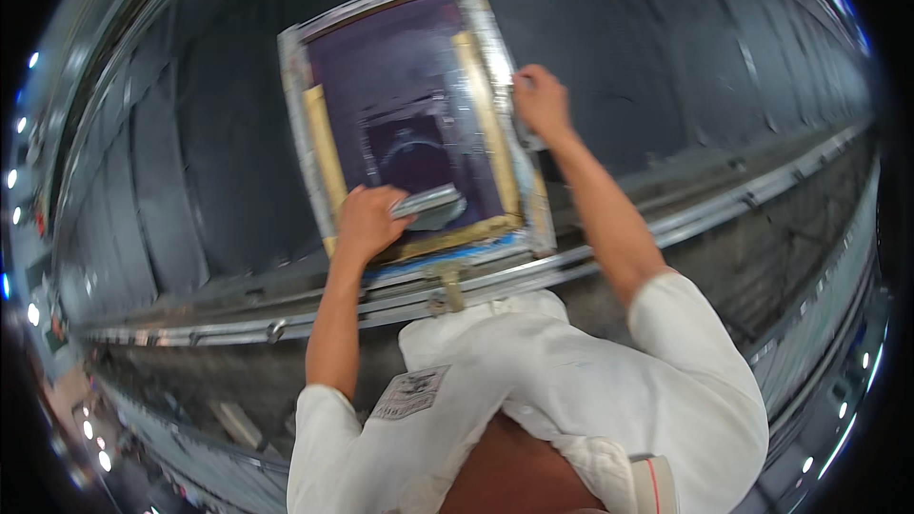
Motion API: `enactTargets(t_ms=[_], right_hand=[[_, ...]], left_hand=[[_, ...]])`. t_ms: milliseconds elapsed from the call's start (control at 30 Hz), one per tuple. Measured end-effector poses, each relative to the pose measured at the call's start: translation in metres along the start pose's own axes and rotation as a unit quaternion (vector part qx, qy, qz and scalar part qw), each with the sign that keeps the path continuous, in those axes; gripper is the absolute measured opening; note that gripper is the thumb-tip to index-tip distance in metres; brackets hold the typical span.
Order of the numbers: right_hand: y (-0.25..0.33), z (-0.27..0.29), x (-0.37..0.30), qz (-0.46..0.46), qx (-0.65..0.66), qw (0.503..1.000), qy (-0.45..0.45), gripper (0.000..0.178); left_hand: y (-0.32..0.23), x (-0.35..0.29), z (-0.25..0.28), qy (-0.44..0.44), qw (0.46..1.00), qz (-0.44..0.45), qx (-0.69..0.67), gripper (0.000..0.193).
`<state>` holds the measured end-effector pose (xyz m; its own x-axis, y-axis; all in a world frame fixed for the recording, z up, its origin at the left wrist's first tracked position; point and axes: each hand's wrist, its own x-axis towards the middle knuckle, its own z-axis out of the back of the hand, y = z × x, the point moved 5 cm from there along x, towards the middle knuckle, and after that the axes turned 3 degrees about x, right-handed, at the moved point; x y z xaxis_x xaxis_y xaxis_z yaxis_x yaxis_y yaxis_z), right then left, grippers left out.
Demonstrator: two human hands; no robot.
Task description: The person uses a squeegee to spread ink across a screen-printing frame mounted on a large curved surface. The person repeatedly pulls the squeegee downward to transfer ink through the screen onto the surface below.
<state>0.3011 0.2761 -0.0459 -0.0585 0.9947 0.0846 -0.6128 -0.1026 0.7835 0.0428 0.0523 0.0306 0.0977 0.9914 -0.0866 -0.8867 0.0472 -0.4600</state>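
Note:
A screen-printing frame (486, 29) with a metal rim lies on the dark table, yellow tape along the inner edges of its purple mesh (381, 48). My left hand (369, 222) is closed round one end of a squeegee (426, 201), whose blade rests near the mesh's near end, over a smear of ink or liquid. On the mesh beyond the squeegee a darker rectangle with a pale curved line shows. At the frame's right side, my right hand (541, 103) curls its fingers on the rim; the fingertips are partly hidden and blurred.
The long dark printing table (647, 67) stretches to both sides, its surface creased at left and right. A metal rail (685, 223) runs along its near edge, right in front of my body. A clamp-like bracket (447, 287) joins the frame's near end at the rail.

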Motion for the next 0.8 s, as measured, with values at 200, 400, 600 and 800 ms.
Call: enactTargets(t_ms=[200,400,600,800], right_hand=[[0.122,-0.035,0.026,0.172,0.069,0.94,0.286,0.056],[0.147,-0.142,0.019,0.3,-0.174,0.862,0.37,0.028],[0.132,-0.13,-0.069,0.353,-0.205,0.838,0.363,0.021],[0.124,-0.111,-0.121,0.328,-0.18,0.838,0.398,0.026]], left_hand=[[0.061,0.105,0.031,-0.048,0.999,0.013,0.021,0.02],[0.104,0.146,0.031,-0.069,0.996,-0.008,0.055,0.018],[0.089,0.063,-0.016,-0.091,0.993,-0.044,0.061,0.017],[0.074,0.02,-0.028,-0.044,0.998,-0.048,0.012,0.023]])
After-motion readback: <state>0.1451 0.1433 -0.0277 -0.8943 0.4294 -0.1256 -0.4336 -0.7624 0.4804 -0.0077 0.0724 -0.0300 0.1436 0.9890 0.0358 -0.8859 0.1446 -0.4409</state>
